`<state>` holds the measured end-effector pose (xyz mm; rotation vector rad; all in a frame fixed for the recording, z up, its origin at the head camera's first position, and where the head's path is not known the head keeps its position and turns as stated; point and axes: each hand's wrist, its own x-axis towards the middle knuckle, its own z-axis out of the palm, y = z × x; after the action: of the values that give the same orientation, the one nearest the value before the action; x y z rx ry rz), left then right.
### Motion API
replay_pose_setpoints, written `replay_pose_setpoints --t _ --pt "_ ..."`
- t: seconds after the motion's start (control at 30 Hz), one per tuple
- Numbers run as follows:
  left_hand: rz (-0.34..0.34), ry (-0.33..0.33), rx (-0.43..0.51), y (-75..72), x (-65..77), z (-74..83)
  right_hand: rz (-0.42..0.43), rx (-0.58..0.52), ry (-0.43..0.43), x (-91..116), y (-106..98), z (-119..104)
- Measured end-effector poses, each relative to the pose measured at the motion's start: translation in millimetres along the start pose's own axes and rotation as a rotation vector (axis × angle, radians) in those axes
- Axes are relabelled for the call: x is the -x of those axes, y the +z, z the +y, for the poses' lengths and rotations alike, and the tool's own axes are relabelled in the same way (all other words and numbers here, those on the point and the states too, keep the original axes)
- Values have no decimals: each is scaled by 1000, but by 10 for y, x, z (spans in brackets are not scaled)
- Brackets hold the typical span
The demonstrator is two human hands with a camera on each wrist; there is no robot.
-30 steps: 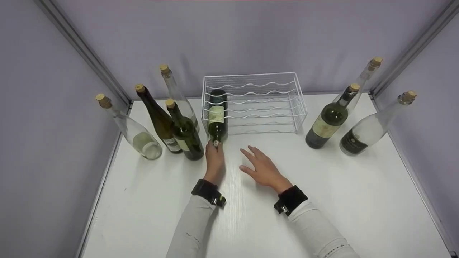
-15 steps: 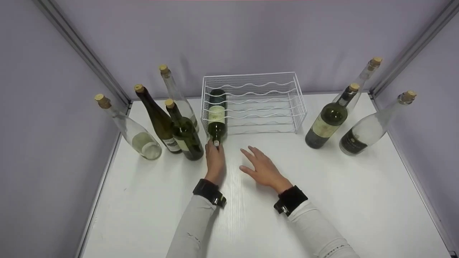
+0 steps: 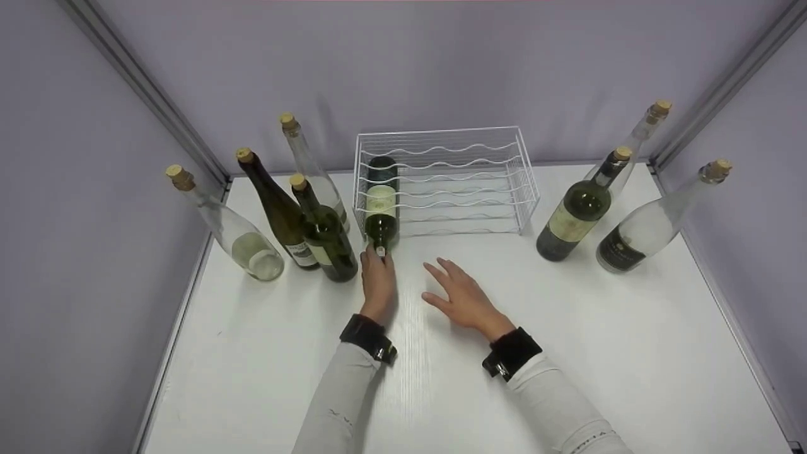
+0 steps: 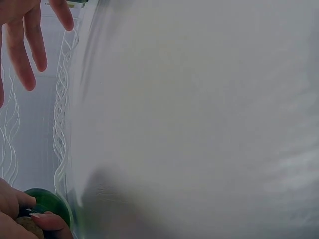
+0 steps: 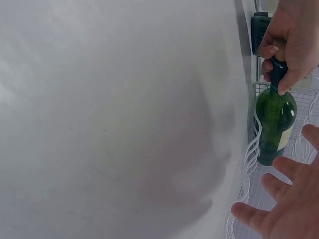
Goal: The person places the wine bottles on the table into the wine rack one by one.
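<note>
A green wine bottle [image 3: 381, 205] with a pale label lies in the leftmost slot of the white wire wine rack [image 3: 466, 234], its neck toward me. My left hand [image 3: 378, 284] grips that neck; the right wrist view shows thumb and fingers curled round it just below the cork [image 5: 280, 50]. In the left wrist view, the bottle's green shoulder [image 4: 52, 205] appears beyond the left fingers. My right hand [image 3: 465, 296] hovers over the table to the right, fingers spread and holding nothing. From the right wrist view, its fingers [image 5: 276, 186] point toward the rack.
Left of the rack stand several corked bottles, among them a green bottle [image 3: 329, 243], a brown-green bottle [image 3: 277, 205] and a clear bottle [image 3: 252, 249]. To the right are another green bottle [image 3: 574, 217] and a dark-labelled clear bottle [image 3: 637, 236]. Grey panels [image 3: 416, 63] enclose the white table [image 3: 441, 403].
The bottle in the rack and my left hand have shifted very slightly, the hand turning a little at the neck. My right hand stays practically in place.
</note>
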<state>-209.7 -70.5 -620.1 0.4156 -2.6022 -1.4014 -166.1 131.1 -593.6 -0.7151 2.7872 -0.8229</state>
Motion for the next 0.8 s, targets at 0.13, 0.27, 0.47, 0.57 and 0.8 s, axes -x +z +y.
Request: replay_pose_setpoints --t 0.13,0.27,0.47,0.57,0.8 --pt "-9 16 -13 -17 13 1 -3 -8 2 5 -9 -3" --pt "-29 19 -21 -38 20 5 0 -6 -4 7 -19 -16" --pt "-62 11 -22 -117 56 18 -3 1 -15 -6 -20 -49" --pt "-63 1 -20 -176 92 28 -6 17 -21 -17 -10 -66" --pt "-42 79 -148 -332 230 -4 -5 25 -38 -39 -13 -131"
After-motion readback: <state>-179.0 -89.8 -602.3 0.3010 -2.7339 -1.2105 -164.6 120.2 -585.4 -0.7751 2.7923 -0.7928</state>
